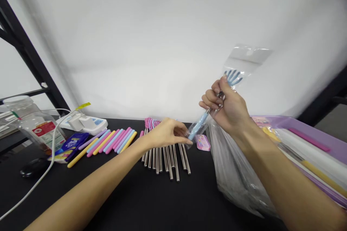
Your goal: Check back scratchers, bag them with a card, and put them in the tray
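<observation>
Blue back scratcher (204, 115) slants, claw (232, 79) up-right, handle (197, 127) down-left.

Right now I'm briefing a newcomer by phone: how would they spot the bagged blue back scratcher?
Start at the black table before the white wall, then find the purple tray on the right. Left of it, the person's right grip holds up a clear bag. Inside is the blue back scratcher with a spread-fingered head; unlike the metal rods nearby, it is held above the table.

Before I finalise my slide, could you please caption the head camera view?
Right hand holds a bagged blue back scratcher, left hand at its handle end.
</observation>
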A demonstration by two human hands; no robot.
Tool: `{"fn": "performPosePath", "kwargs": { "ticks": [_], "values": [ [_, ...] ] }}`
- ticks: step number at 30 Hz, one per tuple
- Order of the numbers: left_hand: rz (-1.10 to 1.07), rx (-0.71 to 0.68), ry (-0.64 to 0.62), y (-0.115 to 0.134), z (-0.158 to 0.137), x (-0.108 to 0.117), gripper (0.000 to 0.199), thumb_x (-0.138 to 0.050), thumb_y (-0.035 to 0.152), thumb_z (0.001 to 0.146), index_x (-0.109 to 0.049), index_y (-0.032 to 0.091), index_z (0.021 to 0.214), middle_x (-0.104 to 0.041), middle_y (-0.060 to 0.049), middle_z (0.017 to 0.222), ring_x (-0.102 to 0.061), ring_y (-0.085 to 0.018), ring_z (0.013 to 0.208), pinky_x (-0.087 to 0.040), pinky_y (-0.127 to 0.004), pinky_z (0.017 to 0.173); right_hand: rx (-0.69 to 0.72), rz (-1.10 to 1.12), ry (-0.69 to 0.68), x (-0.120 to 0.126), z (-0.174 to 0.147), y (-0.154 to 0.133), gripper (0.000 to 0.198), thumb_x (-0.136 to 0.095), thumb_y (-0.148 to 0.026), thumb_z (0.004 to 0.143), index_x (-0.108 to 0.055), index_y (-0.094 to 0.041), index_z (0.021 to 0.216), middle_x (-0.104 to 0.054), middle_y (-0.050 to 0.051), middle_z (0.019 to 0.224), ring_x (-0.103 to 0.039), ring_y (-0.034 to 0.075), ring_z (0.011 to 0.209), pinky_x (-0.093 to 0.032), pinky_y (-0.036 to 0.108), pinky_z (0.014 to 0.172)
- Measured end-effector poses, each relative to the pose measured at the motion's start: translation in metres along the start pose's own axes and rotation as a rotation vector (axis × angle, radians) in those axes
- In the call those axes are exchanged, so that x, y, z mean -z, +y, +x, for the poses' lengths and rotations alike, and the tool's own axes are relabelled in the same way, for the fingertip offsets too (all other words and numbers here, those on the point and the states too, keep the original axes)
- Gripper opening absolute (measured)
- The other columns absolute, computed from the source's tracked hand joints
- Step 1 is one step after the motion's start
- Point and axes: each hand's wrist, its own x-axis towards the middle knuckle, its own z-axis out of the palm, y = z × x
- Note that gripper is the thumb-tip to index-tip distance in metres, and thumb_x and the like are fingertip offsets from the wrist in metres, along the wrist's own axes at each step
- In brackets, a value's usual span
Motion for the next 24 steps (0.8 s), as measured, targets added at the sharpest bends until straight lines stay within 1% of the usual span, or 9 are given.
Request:
{"fn": "performPosePath", "kwargs": {
  "ticks": [2,4,6,8,12,17,20,24],
  "values": [
    [0.062,-0.008,-0.017,-0.001,-0.001,0.002,0.043,-0.079,0.046,0.069,-0.07,0.015,0.097,-0.072,-0.006,0.086,-0.067,-0.018,0.08,-0.053,-0.03,0.074,0.004,-0.013,-0.048,-0.002,-0.002,0.006,0.05,-0.051,-0.064,0.087,-0.034,-0.023,0.063,-0.018,-0.007,0.049,-0.019,0.01,0.042,-0.027,0.028,0.045],
    [0.061,0.042,-0.083,-0.004,-0.003,0.009,0.053,-0.082,0.047,0.065,-0.069,0.015,0.106,-0.072,-0.007,0.09,-0.068,-0.019,0.081,-0.054,-0.03,0.075,-0.014,0.005,-0.092,-0.004,-0.002,0.016,0.051,-0.052,-0.064,0.087,-0.032,-0.023,0.062,-0.016,-0.008,0.049,-0.015,0.009,0.042,-0.021,0.027,0.043],
    [0.043,0.097,-0.151,-0.006,-0.005,0.018,0.057,-0.083,0.046,0.062,-0.069,0.015,0.108,-0.072,-0.008,0.092,-0.068,-0.02,0.082,-0.054,-0.031,0.075,-0.035,0.015,-0.126,-0.006,-0.002,0.026,0.052,-0.055,-0.061,0.087,-0.031,-0.023,0.062,-0.015,-0.009,0.048,-0.013,0.008,0.041,-0.017,0.026,0.042],
    [0.044,0.117,-0.15,-0.008,-0.007,0.025,0.053,-0.081,0.047,0.066,-0.069,0.014,0.106,-0.072,-0.009,0.091,-0.068,-0.02,0.082,-0.055,-0.031,0.076,-0.042,0.019,-0.148,-0.008,-0.002,0.034,0.051,-0.057,-0.06,0.086,-0.031,-0.023,0.062,-0.014,-0.01,0.048,-0.013,0.007,0.04,-0.015,0.026,0.042],
    [0.134,0.099,-0.081,-0.008,-0.007,0.029,0.043,-0.069,0.05,0.079,-0.07,0.013,0.101,-0.072,-0.009,0.087,-0.068,-0.018,0.079,-0.054,-0.03,0.076,-0.036,0.03,-0.192,-0.015,-0.007,0.048,0.054,-0.06,-0.062,0.083,-0.031,-0.022,0.06,-0.016,-0.01,0.047,-0.013,0.006,0.039,-0.014,0.025,0.042],
    [0.243,0.057,-0.092,-0.009,-0.006,0.027,0.038,-0.066,0.046,0.082,-0.071,0.014,0.103,-0.073,-0.009,0.087,-0.068,-0.017,0.077,-0.053,-0.027,0.07,-0.005,0.043,-0.218,-0.017,-0.011,0.058,0.052,-0.062,-0.058,0.084,-0.033,-0.022,0.06,-0.017,-0.01,0.047,-0.015,0.006,0.038,-0.015,0.025,0.043],
    [0.258,0.054,-0.101,-0.009,-0.006,0.027,0.036,-0.066,0.044,0.083,-0.071,0.015,0.103,-0.073,-0.008,0.088,-0.069,-0.017,0.076,-0.053,-0.027,0.069,0.005,0.077,-0.206,-0.016,-0.012,0.06,0.051,-0.061,-0.056,0.085,-0.033,-0.021,0.06,-0.017,-0.01,0.047,-0.014,0.006,0.038,-0.014,0.025,0.043],
    [0.266,0.063,-0.11,-0.007,-0.006,0.027,0.034,-0.067,0.04,0.083,-0.071,0.014,0.103,-0.073,-0.009,0.087,-0.068,-0.017,0.074,-0.053,-0.026,0.068,-0.015,0.087,-0.2,-0.016,-0.012,0.061,0.049,-0.061,-0.052,0.086,-0.034,-0.021,0.06,-0.017,-0.01,0.047,-0.014,0.006,0.039,-0.015,0.025,0.043]
  ]
}}
